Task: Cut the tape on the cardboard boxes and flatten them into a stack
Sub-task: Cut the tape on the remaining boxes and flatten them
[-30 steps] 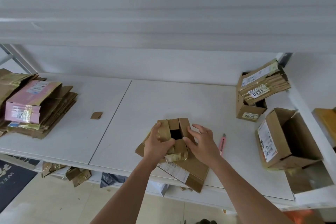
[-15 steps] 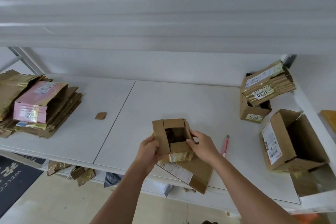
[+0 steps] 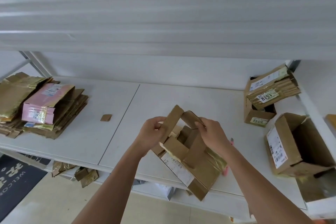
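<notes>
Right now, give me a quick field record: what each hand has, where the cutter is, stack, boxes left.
left hand: gripping the left flap of the small box
right hand: gripping its right flap
small box: opened out, held above a flattened box
cutter: pink, on the table, mostly hidden behind the right forearm
flattened stack: table's left end
boxes left: open box at right; labelled boxes behind it

I had both forearms reaching forward, bare and angled inward. My left hand (image 3: 151, 132) pinched with thumb over curled fingers; my right hand (image 3: 211, 133) gripped likewise, knuckles up, level with it.
</notes>
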`<state>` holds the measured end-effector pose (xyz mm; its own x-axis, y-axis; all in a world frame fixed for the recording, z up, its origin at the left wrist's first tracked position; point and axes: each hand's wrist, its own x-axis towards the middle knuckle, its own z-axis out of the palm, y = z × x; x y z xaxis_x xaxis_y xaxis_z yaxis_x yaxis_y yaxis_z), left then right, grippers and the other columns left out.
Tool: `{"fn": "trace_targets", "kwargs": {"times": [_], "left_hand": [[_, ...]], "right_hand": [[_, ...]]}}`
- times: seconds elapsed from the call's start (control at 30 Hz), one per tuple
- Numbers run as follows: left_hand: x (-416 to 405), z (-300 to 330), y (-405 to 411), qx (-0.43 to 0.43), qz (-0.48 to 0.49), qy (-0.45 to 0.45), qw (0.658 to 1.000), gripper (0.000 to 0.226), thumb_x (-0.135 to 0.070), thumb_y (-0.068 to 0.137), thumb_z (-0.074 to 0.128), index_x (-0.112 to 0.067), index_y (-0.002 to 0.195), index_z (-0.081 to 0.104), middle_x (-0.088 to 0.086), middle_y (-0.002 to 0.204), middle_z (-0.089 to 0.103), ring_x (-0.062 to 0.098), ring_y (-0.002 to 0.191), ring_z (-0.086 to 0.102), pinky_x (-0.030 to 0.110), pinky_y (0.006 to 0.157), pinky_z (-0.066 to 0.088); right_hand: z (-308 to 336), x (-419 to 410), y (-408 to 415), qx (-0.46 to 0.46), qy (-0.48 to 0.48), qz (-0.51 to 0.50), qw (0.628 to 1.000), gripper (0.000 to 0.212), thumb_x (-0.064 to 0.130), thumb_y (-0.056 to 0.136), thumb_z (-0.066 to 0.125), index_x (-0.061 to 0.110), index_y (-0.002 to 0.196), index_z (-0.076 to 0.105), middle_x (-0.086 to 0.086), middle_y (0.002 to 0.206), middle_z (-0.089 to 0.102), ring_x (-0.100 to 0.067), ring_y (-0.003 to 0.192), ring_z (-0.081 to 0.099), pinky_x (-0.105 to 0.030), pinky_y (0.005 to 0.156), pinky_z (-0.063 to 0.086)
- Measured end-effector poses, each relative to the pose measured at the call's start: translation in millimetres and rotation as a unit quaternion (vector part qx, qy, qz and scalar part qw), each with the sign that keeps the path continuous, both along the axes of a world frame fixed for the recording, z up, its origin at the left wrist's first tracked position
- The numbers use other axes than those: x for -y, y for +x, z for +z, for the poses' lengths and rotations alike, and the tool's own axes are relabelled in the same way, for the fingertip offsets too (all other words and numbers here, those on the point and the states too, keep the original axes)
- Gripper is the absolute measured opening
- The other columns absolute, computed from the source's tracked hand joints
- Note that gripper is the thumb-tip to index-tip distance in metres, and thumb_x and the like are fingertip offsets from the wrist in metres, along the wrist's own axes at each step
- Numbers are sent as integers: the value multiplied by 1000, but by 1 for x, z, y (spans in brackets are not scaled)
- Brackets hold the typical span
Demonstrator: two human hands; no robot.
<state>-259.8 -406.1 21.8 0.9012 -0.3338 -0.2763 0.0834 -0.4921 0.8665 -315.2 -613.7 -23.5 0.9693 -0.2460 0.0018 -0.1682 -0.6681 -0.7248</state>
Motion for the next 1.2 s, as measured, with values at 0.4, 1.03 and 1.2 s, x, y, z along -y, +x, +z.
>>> {"fn": "trace_targets", "kwargs": {"times": [0.4, 1.03, 1.2], "left_hand": [[16, -39, -17, 40, 151, 86, 984, 94, -42, 73, 83, -14, 143, 27, 8, 136, 47, 27, 127, 48, 42, 100, 47], [-55, -82, -23, -358, 258, -299, 846, 43, 6, 83, 30, 8, 120, 53, 28, 115, 59, 34, 82, 62, 34, 54, 59], [-47, -114, -22, -304, 267, -131, 905, 23, -11, 95, 60, 2, 113, 59, 16, 98, 70, 28, 83, 67, 37, 61, 59]], "right_hand": [[-4, -20, -17, 33, 150, -83, 985, 41, 22, 103, 48, 14, 64, 40, 1, 56, 35, -12, 50, 32, -20, 46, 28], [-49, -4, -45, -165, 21, 105, 980, 64, -18, 85, 41, 21, 129, 65, 2, 141, 43, -13, 135, 37, -14, 106, 22], [-61, -14, -47, -208, 65, 85, 972, 35, 4, 91, 52, 19, 118, 69, 8, 125, 35, -11, 125, 41, -20, 108, 29]]}}
